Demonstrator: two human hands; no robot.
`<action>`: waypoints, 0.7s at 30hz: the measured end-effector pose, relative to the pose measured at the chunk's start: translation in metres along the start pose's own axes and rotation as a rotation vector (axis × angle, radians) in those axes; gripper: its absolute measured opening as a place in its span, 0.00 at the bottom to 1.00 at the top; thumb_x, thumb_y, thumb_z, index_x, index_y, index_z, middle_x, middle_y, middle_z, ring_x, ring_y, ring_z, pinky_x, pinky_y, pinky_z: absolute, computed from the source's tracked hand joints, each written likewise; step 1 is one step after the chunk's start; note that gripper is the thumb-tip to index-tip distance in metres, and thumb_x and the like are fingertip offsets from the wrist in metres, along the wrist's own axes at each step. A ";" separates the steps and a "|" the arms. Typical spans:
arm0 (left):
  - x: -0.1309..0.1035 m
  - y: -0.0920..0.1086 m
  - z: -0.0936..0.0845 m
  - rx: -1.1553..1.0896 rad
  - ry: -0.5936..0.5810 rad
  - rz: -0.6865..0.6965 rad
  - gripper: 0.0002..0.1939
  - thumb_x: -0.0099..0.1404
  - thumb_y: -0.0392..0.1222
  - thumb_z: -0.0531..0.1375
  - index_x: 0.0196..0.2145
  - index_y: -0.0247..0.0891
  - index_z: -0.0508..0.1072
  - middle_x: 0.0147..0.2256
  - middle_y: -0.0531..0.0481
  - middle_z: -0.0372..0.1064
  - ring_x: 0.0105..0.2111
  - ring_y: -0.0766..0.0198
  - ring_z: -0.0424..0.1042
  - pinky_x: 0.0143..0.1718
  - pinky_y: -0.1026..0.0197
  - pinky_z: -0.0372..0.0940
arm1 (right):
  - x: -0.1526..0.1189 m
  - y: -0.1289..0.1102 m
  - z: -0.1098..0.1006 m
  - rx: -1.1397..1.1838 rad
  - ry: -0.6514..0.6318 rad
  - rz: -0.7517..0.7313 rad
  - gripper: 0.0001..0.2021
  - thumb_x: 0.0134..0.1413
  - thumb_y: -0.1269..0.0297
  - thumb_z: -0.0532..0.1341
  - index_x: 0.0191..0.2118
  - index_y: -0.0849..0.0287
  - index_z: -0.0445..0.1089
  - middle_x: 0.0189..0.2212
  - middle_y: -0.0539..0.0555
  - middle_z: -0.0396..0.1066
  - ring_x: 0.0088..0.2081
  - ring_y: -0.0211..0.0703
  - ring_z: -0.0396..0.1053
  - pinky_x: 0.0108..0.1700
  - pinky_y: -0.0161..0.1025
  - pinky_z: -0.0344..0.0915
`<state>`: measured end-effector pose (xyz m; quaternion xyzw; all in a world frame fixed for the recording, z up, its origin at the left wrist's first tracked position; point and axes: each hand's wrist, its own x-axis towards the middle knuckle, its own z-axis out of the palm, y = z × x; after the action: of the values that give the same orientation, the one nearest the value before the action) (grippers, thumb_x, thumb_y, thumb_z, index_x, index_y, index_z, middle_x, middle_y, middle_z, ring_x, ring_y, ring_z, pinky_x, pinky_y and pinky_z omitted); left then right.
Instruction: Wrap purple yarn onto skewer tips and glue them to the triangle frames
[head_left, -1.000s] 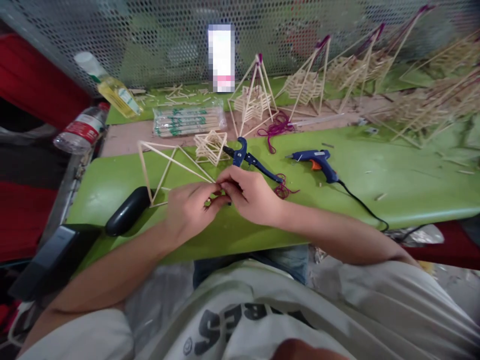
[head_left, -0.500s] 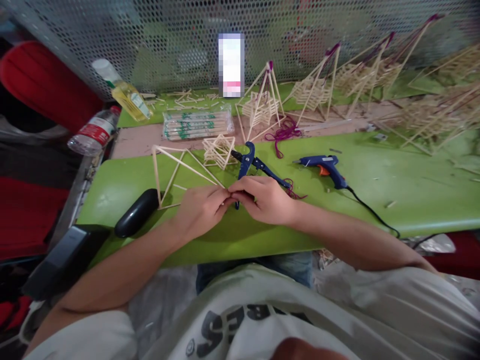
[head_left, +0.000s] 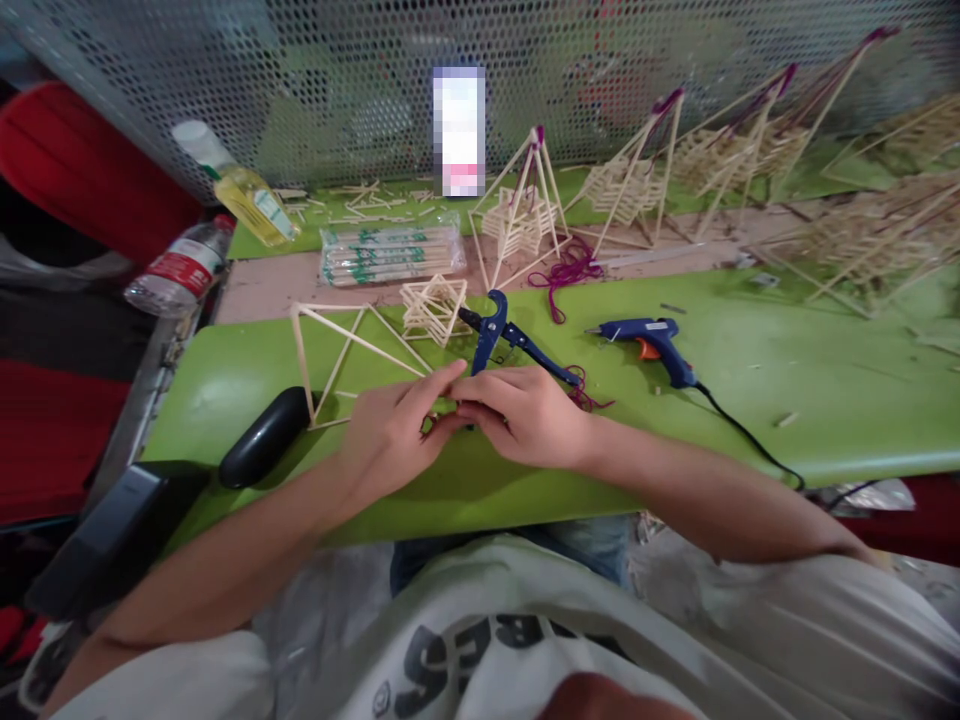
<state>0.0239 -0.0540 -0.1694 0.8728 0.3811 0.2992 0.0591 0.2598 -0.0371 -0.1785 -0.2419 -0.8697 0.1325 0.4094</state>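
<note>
My left hand (head_left: 394, 425) and my right hand (head_left: 529, 415) meet fingertip to fingertip above the front of the green table. A frame of thin wooden sticks (head_left: 330, 365) runs from the left into my fingers, which hide its near corner. The right thumb and fingers are pinched together there. My left index finger is raised and straight, while the left thumb presses against the right fingertips. Just behind my hands lies a blue-handled cutter (head_left: 491, 330), partly covered by the right fingers. A small stacked stick lattice (head_left: 435, 310) sits beside its jaw.
A blue glue gun (head_left: 645, 340) with a cord lies right. Purple string (head_left: 566, 272), packaged sticks (head_left: 390, 255) and a lit phone (head_left: 460, 130) are behind. Finished stick pyramids (head_left: 521, 215) line the back right. Bottles (head_left: 259, 205) and a black case (head_left: 266, 440) are left.
My left index finger has lifted and straightened, opening a gap above the thumb. Both hands have shifted slightly towards me. The right pinch stays closed.
</note>
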 end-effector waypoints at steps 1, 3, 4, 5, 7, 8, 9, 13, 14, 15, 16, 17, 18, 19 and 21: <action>0.001 0.000 -0.001 -0.009 -0.018 0.021 0.12 0.79 0.41 0.66 0.58 0.38 0.77 0.43 0.46 0.86 0.35 0.59 0.84 0.36 0.58 0.72 | 0.000 0.000 0.000 -0.003 -0.007 -0.009 0.08 0.74 0.75 0.60 0.51 0.57 0.72 0.38 0.53 0.83 0.36 0.41 0.81 0.40 0.37 0.77; 0.003 -0.001 -0.002 -0.025 -0.049 0.049 0.03 0.79 0.37 0.63 0.47 0.38 0.78 0.38 0.48 0.84 0.34 0.59 0.83 0.35 0.58 0.71 | 0.000 0.000 -0.002 0.006 -0.008 -0.017 0.08 0.73 0.76 0.60 0.50 0.58 0.73 0.37 0.52 0.82 0.36 0.40 0.80 0.40 0.37 0.76; 0.004 -0.001 -0.003 -0.030 -0.059 0.053 0.04 0.80 0.36 0.63 0.43 0.38 0.77 0.35 0.50 0.83 0.32 0.60 0.82 0.34 0.58 0.69 | 0.000 0.000 -0.003 0.015 0.000 -0.016 0.08 0.73 0.76 0.61 0.50 0.58 0.74 0.38 0.52 0.82 0.36 0.40 0.80 0.40 0.37 0.75; 0.006 0.000 -0.004 -0.035 -0.063 0.055 0.06 0.80 0.36 0.62 0.41 0.39 0.77 0.33 0.51 0.82 0.30 0.61 0.81 0.33 0.58 0.68 | -0.001 0.001 -0.004 0.020 0.013 -0.007 0.08 0.73 0.76 0.61 0.50 0.59 0.74 0.38 0.52 0.82 0.36 0.40 0.80 0.40 0.37 0.75; 0.008 0.000 -0.006 -0.050 -0.060 0.062 0.06 0.80 0.36 0.62 0.41 0.39 0.76 0.33 0.53 0.81 0.29 0.62 0.80 0.33 0.59 0.69 | 0.000 0.001 -0.006 0.017 0.045 0.033 0.08 0.72 0.76 0.62 0.50 0.59 0.75 0.38 0.53 0.83 0.36 0.40 0.80 0.39 0.38 0.75; 0.009 0.000 -0.008 -0.060 -0.052 0.065 0.05 0.80 0.36 0.62 0.43 0.39 0.77 0.33 0.53 0.82 0.29 0.63 0.79 0.34 0.60 0.69 | 0.000 0.002 -0.008 0.011 0.059 0.060 0.07 0.72 0.76 0.62 0.49 0.59 0.75 0.38 0.53 0.83 0.36 0.41 0.80 0.39 0.38 0.74; 0.009 0.000 -0.009 -0.071 -0.041 0.067 0.03 0.80 0.36 0.63 0.44 0.39 0.77 0.34 0.53 0.82 0.29 0.64 0.79 0.34 0.60 0.70 | 0.000 0.002 -0.009 0.006 0.072 0.089 0.07 0.73 0.75 0.62 0.49 0.59 0.76 0.37 0.53 0.83 0.37 0.41 0.80 0.39 0.38 0.74; 0.010 0.001 -0.013 -0.101 0.009 0.067 0.01 0.79 0.35 0.64 0.45 0.39 0.76 0.35 0.52 0.82 0.29 0.65 0.77 0.34 0.61 0.69 | 0.005 0.002 -0.016 0.049 0.098 0.179 0.06 0.75 0.73 0.61 0.48 0.58 0.76 0.38 0.54 0.83 0.37 0.40 0.80 0.42 0.38 0.75; 0.010 0.000 -0.014 -0.098 0.014 0.064 0.01 0.79 0.35 0.64 0.45 0.39 0.76 0.35 0.52 0.82 0.30 0.65 0.77 0.34 0.60 0.69 | 0.006 0.002 -0.017 0.096 0.083 0.212 0.05 0.75 0.71 0.62 0.48 0.58 0.76 0.38 0.54 0.83 0.37 0.39 0.79 0.41 0.37 0.74; 0.010 0.000 -0.014 -0.091 0.015 0.057 0.01 0.79 0.36 0.64 0.45 0.40 0.76 0.35 0.52 0.82 0.30 0.65 0.77 0.35 0.60 0.68 | 0.008 0.001 -0.018 0.161 0.051 0.258 0.04 0.75 0.69 0.62 0.48 0.58 0.76 0.37 0.54 0.83 0.36 0.38 0.78 0.39 0.36 0.74; 0.009 0.000 -0.014 -0.084 0.013 0.048 0.02 0.79 0.36 0.64 0.45 0.40 0.76 0.35 0.53 0.82 0.30 0.65 0.77 0.35 0.60 0.68 | 0.009 -0.001 -0.018 0.242 0.008 0.311 0.04 0.76 0.66 0.63 0.48 0.59 0.76 0.36 0.53 0.82 0.34 0.37 0.77 0.38 0.35 0.73; 0.008 -0.001 -0.014 -0.077 0.005 0.037 0.02 0.79 0.36 0.64 0.44 0.41 0.76 0.35 0.53 0.82 0.30 0.65 0.77 0.35 0.60 0.68 | 0.011 -0.002 -0.018 0.325 -0.036 0.364 0.06 0.75 0.64 0.65 0.48 0.60 0.76 0.35 0.52 0.81 0.33 0.36 0.75 0.36 0.34 0.71; 0.008 -0.001 -0.013 -0.072 -0.009 0.027 0.02 0.79 0.36 0.64 0.44 0.41 0.76 0.35 0.53 0.81 0.30 0.65 0.77 0.35 0.60 0.68 | 0.011 -0.003 -0.018 0.396 -0.071 0.408 0.07 0.75 0.62 0.65 0.48 0.61 0.77 0.34 0.51 0.80 0.32 0.35 0.74 0.35 0.33 0.70; 0.007 -0.002 -0.013 -0.068 -0.021 0.019 0.02 0.79 0.36 0.64 0.44 0.41 0.76 0.35 0.53 0.81 0.30 0.65 0.76 0.35 0.60 0.67 | 0.012 -0.004 -0.018 0.442 -0.093 0.435 0.08 0.75 0.62 0.66 0.47 0.61 0.77 0.34 0.51 0.80 0.32 0.34 0.73 0.35 0.33 0.70; 0.006 -0.002 -0.013 -0.069 -0.035 0.009 0.02 0.78 0.36 0.64 0.44 0.41 0.76 0.34 0.53 0.81 0.29 0.65 0.76 0.34 0.60 0.66 | 0.012 -0.005 -0.017 0.442 -0.096 0.433 0.07 0.74 0.63 0.66 0.46 0.61 0.78 0.34 0.51 0.80 0.33 0.35 0.73 0.36 0.33 0.69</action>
<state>0.0186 -0.0502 -0.1567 0.8770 0.3655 0.2972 0.0947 0.2652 -0.0345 -0.1578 -0.3202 -0.7662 0.4139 0.3729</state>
